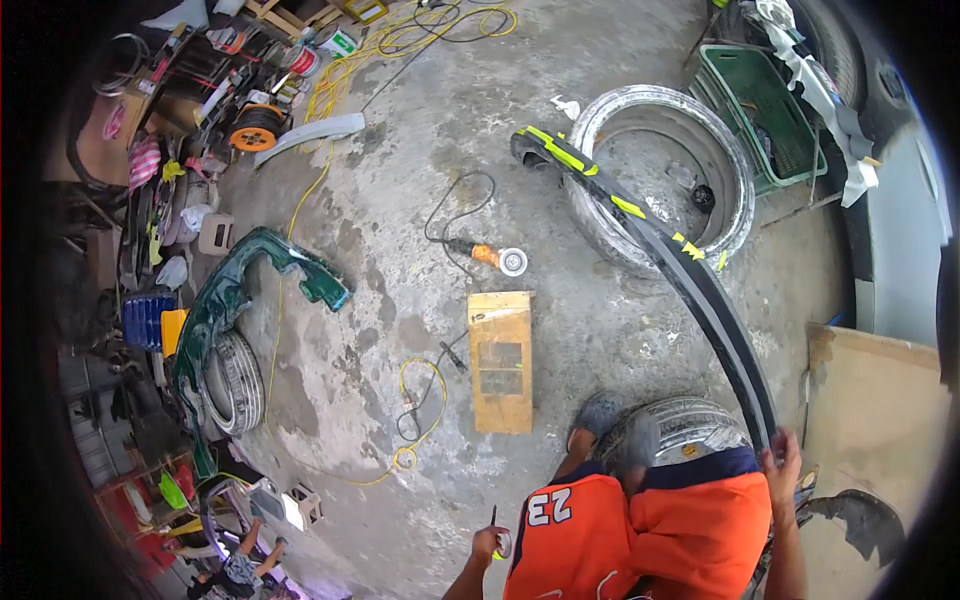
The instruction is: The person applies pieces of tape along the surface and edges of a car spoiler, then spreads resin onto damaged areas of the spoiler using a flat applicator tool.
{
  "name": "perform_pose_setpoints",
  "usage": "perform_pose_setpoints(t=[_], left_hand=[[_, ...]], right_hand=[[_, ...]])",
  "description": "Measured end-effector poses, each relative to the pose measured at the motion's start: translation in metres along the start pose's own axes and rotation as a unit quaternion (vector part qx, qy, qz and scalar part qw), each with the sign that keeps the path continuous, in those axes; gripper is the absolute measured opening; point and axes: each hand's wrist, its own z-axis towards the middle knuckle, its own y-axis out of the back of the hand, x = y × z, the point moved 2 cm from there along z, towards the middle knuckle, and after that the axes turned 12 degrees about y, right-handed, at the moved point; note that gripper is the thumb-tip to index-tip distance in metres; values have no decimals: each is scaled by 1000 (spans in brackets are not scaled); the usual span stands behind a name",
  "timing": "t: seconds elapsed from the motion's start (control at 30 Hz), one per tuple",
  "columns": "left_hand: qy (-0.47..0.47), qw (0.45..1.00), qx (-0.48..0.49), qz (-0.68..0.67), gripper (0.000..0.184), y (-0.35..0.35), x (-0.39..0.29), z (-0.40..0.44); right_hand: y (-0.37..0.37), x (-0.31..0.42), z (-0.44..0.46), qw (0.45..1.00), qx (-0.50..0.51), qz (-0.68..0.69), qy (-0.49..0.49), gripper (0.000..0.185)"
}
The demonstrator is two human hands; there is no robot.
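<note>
My left hand [486,543] is closed around a small round item [503,543] with a thin dark stick pointing up; the item is too small to name. My right hand [782,465] grips the lower end of a long curved black strip [700,290]. Yellow-green tape pieces [560,152] stick to the strip's upper part. The strip's far end lies across a large white-smeared tire [737,190]. Its near end is beside my right knee, next to another tire [690,425] in front of my legs.
An orange angle grinder [484,254] and a wooden board [502,412] lie mid-floor. A green bumper [215,305] leans over a tire [240,385] at left. A green crate [762,110] stands upper right. Yellow cable [300,205] crosses the floor. Another person [240,570] is at lower left.
</note>
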Motion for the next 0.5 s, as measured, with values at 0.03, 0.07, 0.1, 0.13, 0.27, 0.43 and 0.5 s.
perform_pose_setpoints(t=[0.03,0.07,0.1,0.13,0.27,0.43,0.5], left_hand=[[-20,999,-1,31,32,-6,0,-5],[-19,999,-2,36,32,-12,-7,-7],[24,1000,-1,-11,34,-17,-16,-9],[65,996,-3,-60,37,-20,-23,-13],[-3,999,-33,20,42,-35,-88,-36],[-59,995,-74,30,36,-69,-175,-53],[-49,993,-85,68,36,-85,-206,-65]], right_hand=[[1,8,16,1000,-3,0,-3,53],[2,21,30,999,-11,-35,15,58],[4,28,39,997,-19,-71,30,63],[4,25,47,997,-22,-66,14,71],[3,2,83,995,-53,-57,61,58],[-16,-75,139,995,-71,43,-62,19],[-21,-72,132,992,-59,36,-103,28]])
